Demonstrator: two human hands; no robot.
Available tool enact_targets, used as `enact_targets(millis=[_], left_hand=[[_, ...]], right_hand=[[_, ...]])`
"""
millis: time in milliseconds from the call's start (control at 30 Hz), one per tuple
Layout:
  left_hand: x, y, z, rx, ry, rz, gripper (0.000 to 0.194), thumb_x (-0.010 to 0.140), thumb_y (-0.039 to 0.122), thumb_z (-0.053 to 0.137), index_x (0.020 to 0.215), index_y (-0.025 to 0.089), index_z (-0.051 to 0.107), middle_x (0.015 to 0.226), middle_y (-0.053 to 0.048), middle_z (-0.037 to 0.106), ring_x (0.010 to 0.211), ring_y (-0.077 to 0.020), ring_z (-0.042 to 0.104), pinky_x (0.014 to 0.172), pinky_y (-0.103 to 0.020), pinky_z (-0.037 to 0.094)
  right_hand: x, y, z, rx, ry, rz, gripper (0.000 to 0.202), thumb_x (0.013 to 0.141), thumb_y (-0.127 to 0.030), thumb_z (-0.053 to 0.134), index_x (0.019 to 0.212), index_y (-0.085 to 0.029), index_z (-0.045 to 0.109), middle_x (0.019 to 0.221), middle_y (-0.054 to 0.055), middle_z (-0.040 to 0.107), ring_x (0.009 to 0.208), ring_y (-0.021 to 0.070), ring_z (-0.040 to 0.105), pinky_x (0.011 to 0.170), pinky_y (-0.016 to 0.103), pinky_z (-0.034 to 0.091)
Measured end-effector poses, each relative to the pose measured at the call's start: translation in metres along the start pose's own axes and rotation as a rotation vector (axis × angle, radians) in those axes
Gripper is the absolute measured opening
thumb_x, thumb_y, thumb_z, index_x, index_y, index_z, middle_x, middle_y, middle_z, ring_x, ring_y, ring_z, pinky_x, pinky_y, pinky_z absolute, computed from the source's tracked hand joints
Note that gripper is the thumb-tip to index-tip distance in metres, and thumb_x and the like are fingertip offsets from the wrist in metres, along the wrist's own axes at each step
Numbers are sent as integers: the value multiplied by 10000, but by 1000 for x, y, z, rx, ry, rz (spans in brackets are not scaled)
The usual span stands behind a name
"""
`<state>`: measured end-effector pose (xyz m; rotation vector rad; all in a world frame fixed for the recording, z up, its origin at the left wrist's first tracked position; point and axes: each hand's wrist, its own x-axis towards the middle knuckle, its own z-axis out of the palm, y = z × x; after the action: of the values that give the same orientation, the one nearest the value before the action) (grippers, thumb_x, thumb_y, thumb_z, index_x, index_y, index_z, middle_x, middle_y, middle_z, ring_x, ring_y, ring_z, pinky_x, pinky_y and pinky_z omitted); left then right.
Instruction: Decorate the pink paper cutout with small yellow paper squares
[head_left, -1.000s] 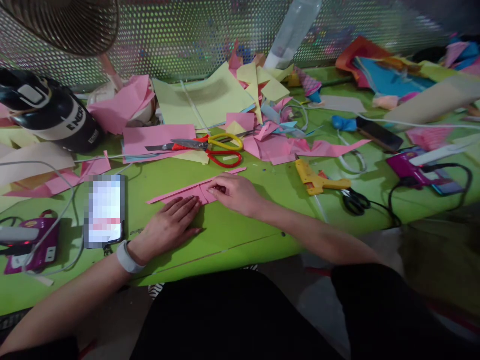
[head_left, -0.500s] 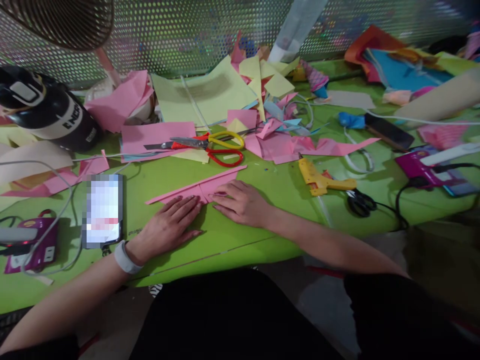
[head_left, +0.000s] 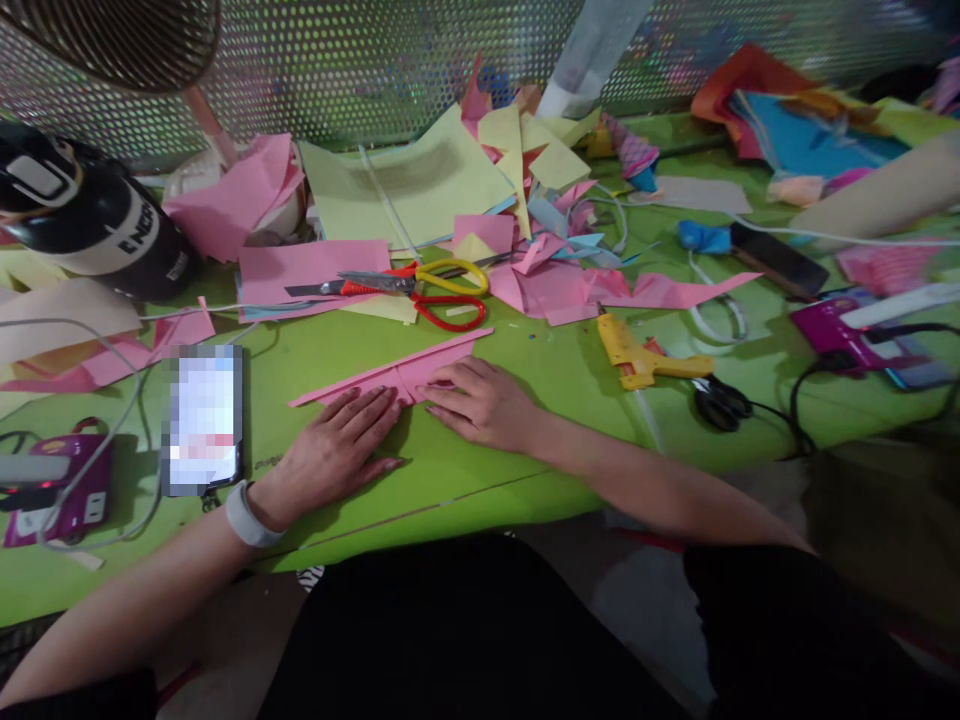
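One folded pink paper (head_left: 420,372), on the bench (head_left: 465,475); my left hand (head_left: 339,438) open flat upon it, my right hand (head_left: 481,405) half-curled there (pinching, I cannot tell). Even pressure suits crisp creases.

Your folded paper (head_left: 411,380): pink! | your desk (head_left: 555,365): bright green | your scissors (head_left: 409,284): red-and-yellow handles | your glue gun (head_left: 628,355): yellow

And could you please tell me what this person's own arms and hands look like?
Both the left hand and right hand are ungloved, with bare forearms. A plain, pale band circles the left wrist; none shows on the right. The left sleeve and right sleeve are black.
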<state>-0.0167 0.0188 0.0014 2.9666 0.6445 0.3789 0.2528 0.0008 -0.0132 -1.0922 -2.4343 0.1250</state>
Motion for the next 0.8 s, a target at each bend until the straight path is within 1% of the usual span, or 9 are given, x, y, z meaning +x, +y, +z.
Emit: enact_targets(millis=[100, 367, 533, 700, 800], left_hand=[[0, 0, 0, -2, -12, 2, 691, 993, 486, 491, 1562, 145, 300, 1476, -163, 529, 1364, -296, 516, 1148, -481, 425], [-1, 0, 1, 32, -14, 5, 709, 990, 519, 478, 1555, 126, 312, 1487, -170, 512, 1359, -308, 519, 1136, -488, 430], [0, -1, 0, 43, -20, 8, 701, 990, 523, 473, 1530, 94, 348, 1508, -185, 480, 1400, -310, 469, 1156, -487, 403], [-1, -2, 2, 45, -39, -4, 704, 989, 545, 460, 1544, 132, 326, 1522, -164, 468, 1421, -289, 444, 1176, -471, 380], [-1, -2, 3, 50, -24, -6, 706, 986, 543, 470, 1542, 132, 329, 1532, -161, 455, 1427, -288, 436, 1178, -464, 379]], right_hand=[[-1, 0, 1, 16, 5, 10, 247, 975, -255, 545, 1132, -182, 721, 1047, 123, 667, 976, 247, 568, 838, 427, 521], [0, -1, 0, -22, -7, 5, 250, 986, -262, 520, 1117, -187, 719, 1043, 116, 668, 960, 244, 562, 828, 420, 518], [0, -1, 1, -17, -1, 7, 247, 985, -255, 517, 1114, -175, 713, 1042, 123, 665, 961, 248, 561, 827, 423, 513], [0, -1, 0, -52, 7, 0, 241, 987, -260, 511, 1086, -181, 717, 1029, 107, 672, 941, 237, 565, 820, 404, 511], [0, -2, 0, -71, 13, -4, 242, 989, -258, 509, 1089, -181, 717, 1029, 104, 675, 940, 234, 564, 813, 397, 511]])
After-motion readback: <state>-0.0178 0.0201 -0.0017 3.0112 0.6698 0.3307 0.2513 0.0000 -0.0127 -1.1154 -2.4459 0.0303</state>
